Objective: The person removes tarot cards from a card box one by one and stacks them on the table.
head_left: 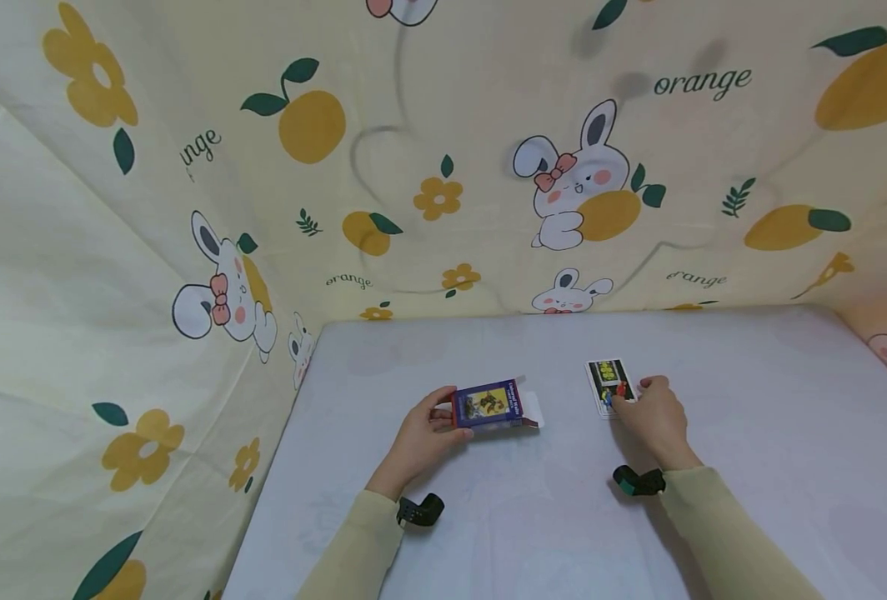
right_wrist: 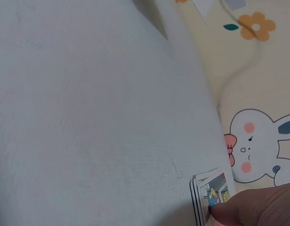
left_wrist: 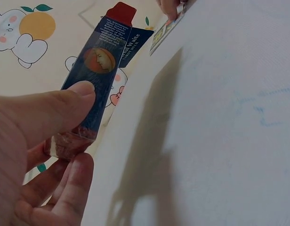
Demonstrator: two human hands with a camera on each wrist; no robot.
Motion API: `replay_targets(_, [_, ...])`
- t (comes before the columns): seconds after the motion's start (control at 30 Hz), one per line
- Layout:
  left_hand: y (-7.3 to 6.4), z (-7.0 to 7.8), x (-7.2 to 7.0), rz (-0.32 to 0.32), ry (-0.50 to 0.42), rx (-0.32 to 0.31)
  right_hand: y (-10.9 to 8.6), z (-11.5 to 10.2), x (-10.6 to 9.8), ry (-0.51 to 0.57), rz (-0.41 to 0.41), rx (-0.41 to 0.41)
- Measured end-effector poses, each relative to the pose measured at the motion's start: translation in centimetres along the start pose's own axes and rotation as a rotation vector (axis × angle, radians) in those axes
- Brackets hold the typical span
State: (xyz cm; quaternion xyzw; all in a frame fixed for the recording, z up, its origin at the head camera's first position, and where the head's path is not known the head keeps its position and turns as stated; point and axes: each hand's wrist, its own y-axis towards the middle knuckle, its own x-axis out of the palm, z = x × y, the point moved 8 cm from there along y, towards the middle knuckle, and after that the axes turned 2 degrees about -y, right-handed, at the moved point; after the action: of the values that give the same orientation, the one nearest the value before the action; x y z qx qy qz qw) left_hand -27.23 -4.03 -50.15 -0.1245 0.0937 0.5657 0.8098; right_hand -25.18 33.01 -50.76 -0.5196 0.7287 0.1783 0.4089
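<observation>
My left hand (head_left: 423,437) grips a dark blue and red tarot card box (head_left: 488,404) between thumb and fingers, above the table. The box's end flaps stand open on the right, and its inside is hidden. In the left wrist view the thumb presses the printed narrow side of the box (left_wrist: 95,70). To the right, my right hand (head_left: 657,417) holds a small stack of cards (head_left: 606,379) by its right side, at the table. The right wrist view shows the thumb (right_wrist: 262,207) over the picture on the top card (right_wrist: 215,188); the other fingers are hidden there.
A white-covered table (head_left: 526,517) lies under both hands. Behind it and on the left hangs a cream cloth (head_left: 488,108) printed with rabbits and oranges. A dark wrist camera (head_left: 421,510) sits on the left wrist, another (head_left: 638,481) on the right.
</observation>
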Motion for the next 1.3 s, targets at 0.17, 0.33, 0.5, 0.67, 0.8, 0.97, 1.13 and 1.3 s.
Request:
replay_targets(0.17, [-0.1,-0.1,-0.1,0.003,0.005,0.001,0.0,-0.1,0.1,0.003,0.013,-0.005])
replay_targets(0.33, [-0.1,-0.2,0.0,-0.004,0.005,0.010,-0.7,-1.3,-0.3,0.109,0.043,-0.068])
replay_targets(0.5, [-0.1,-0.1,0.1,-0.010,0.004,0.014,-1.8,-3.9,0.4,0.226,-0.035,-0.178])
replay_targets(0.67, [-0.1,0.2,0.4,-0.026,0.006,0.024,-2.7,-6.0,1.9,0.274,-0.165,-0.241])
replay_targets(0.8, [-0.1,0.5,0.5,-0.028,0.015,0.031,-3.4,-7.2,3.0,0.296,-0.235,-0.293])
replay_targets(0.97, [-0.1,0.4,0.7,-0.031,0.018,0.031,-4.3,-8.2,4.0,0.338,-0.286,-0.350])
replay_targets(1.13, [-0.2,0.3,1.0,-0.036,0.013,0.023,-5.2,-8.8,5.2,0.398,-0.368,-0.349])
replay_targets(1.3, [-0.3,0.5,1.1,-0.037,0.021,0.025,-5.7,-9.4,6.3,0.441,-0.436,-0.354])
